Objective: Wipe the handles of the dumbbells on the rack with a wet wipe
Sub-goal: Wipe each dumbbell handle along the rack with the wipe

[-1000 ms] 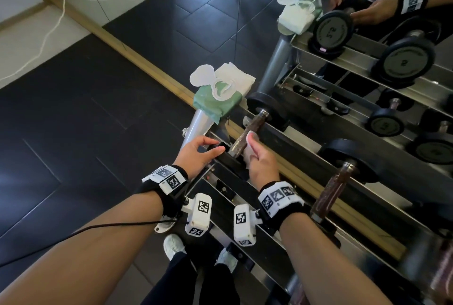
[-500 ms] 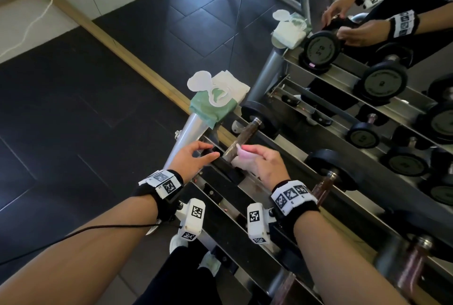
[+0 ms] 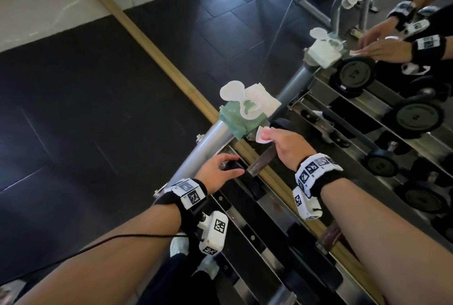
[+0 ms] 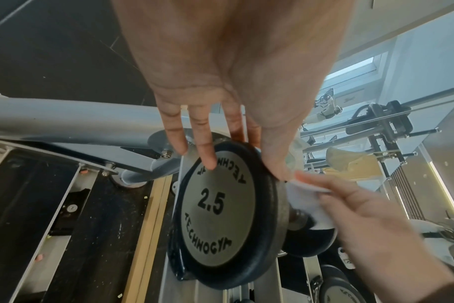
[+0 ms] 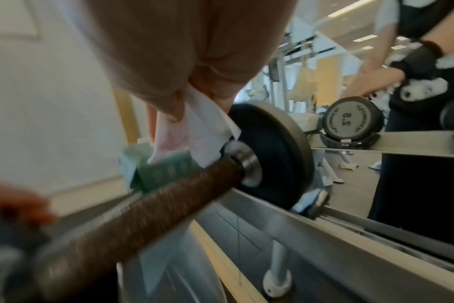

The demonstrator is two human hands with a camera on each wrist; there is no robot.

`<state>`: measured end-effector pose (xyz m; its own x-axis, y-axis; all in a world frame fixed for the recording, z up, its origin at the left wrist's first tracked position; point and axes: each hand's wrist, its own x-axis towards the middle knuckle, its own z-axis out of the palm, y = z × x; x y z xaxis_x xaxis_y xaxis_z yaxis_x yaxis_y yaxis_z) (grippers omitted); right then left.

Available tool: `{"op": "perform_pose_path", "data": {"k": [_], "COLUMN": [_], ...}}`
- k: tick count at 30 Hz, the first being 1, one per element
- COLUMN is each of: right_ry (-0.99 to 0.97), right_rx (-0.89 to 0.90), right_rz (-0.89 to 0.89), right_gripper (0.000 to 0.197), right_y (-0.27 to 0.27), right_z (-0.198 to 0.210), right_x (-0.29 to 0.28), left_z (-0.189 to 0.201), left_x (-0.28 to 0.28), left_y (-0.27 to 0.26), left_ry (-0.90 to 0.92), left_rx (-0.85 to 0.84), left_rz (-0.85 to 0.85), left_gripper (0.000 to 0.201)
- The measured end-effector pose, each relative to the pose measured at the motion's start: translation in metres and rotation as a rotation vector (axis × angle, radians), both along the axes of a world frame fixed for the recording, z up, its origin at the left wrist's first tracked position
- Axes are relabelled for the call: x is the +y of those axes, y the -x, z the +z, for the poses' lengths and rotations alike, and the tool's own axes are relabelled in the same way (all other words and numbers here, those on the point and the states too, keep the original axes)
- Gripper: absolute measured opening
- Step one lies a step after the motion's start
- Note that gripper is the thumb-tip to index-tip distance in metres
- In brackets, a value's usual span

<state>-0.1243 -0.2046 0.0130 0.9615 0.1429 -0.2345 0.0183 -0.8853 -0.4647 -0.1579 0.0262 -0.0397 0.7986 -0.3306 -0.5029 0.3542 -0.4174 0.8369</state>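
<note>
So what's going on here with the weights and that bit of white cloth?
A person is cleaning dumbbells on a gym rack in front of a mirror. Their left hand rests with straight fingers on the end plate of a dumbbell marked 2.5, steadying it. Their right hand pinches a white wet wipe, held at the far end of the brown handle. The green pack of wipes sits open on the rack's end post.

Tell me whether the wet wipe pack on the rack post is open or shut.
Open. The wet wipe pack has its white flap lifted back, and a white wipe sticks out of the opening.
</note>
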Motion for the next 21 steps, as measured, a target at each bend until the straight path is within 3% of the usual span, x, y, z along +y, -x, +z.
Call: {"op": "perform_pose_path", "data": {"k": [2,6,10,14,18,21], "right_ry": [0.047,0.157,0.047,0.095,-0.224,-0.196], "right_rx": [0.068,0.094,0.012,0.054,0.166,-0.001], "right_rz": [0.086,0.183,0.124,0.144,-0.171,-0.219], "right_gripper": [0.026,0.05,0.037,0.028,0.026,0.027], "right_y": [0.002,0.007,0.016,0.029,0.031,0.026], "right_z": [-0.014,-0.027,-0.025,-0.022,-0.008,-0.004], "right_x": [-0.004,-0.01,-0.006,0.013,0.02,0.016], "left_z": [-0.002,-0.005,-0.006,-0.004,-0.002,-0.001], "left_x": [0.0,0.0,0.001,0.002,0.001,0.002], "left_y": [-0.001,-0.003,-0.005,-0.005,-0.005,-0.004], "left_ry": [-0.003,0.029,0.021,0.0,0.009,0.003], "left_rx": [-0.013,0.008,0.028,0.015,0.012,0.014], "left_rz": [0.004,0.007,-0.008,-0.024,-0.002,-0.001], "left_gripper": [0.04,0.035,0.034,0.033,0.038,0.04]}}
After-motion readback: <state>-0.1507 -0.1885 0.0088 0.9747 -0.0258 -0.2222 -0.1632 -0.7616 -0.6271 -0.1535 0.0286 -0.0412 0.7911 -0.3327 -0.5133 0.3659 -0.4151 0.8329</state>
